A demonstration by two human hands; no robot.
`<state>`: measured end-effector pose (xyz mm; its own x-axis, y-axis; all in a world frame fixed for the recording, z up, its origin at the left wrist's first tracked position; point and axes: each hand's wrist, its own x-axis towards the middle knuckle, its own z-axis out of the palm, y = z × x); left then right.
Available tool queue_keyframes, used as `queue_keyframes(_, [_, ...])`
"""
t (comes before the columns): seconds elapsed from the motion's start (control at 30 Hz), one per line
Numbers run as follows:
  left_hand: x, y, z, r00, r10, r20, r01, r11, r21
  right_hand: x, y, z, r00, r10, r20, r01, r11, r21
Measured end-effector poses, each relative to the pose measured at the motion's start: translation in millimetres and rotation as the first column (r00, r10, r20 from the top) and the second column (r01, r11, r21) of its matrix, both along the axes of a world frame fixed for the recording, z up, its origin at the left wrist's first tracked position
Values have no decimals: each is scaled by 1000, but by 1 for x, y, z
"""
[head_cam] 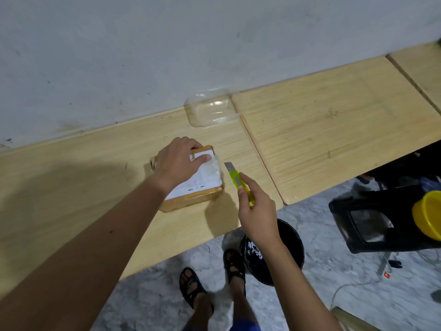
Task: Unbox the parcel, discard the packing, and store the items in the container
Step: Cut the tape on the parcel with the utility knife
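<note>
parcel steadied for the first cut, blade extended beside its right edge.
left hand (177, 163) lies flat on the taped cardboard parcel (193, 185) near the bench (334, 130) front edge, fingers spread to pin it; right hand (256, 211) is clamped on a yellow-green utility knife (236, 179); the clear plastic container (211, 111) waits open at the wall edge, the black bin (290, 237) below for packing.

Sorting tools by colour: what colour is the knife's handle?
Bright yellow-green, on the utility knife in the right hand; head view.
</note>
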<state>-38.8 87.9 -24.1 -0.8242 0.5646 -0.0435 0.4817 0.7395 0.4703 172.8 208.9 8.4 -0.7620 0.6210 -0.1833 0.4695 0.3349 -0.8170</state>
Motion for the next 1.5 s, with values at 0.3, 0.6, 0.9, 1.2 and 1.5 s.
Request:
queue_keyframes(0.3, [6, -7, -12, 999, -18, -33, 18, 1000, 5, -33, 5, -5, 998, 67, -7, -66, 996, 55])
queue_keyframes(0.6, [6, -5, -7, 999, 48, 12, -48, 999, 6, -46, 16, -9, 994, 110, -20, -107, 989, 100])
queue_keyframes(0.9, [6, -3, -7, 995, 91, 32, -91, 996, 17, -45, 25, -3, 968, 250, 32, -252, 953, 170])
queue_keyframes(1.2, [11, 0, -2, 992, 121, 32, -122, 992, 22, -23, 34, 20, 928, 322, 187, -357, 913, 197])
queue_keyframes(1.5, [12, 0, 3, 992, 118, 45, -119, 993, 20, 8, 23, 28, 931, 313, 188, -350, 911, 217])
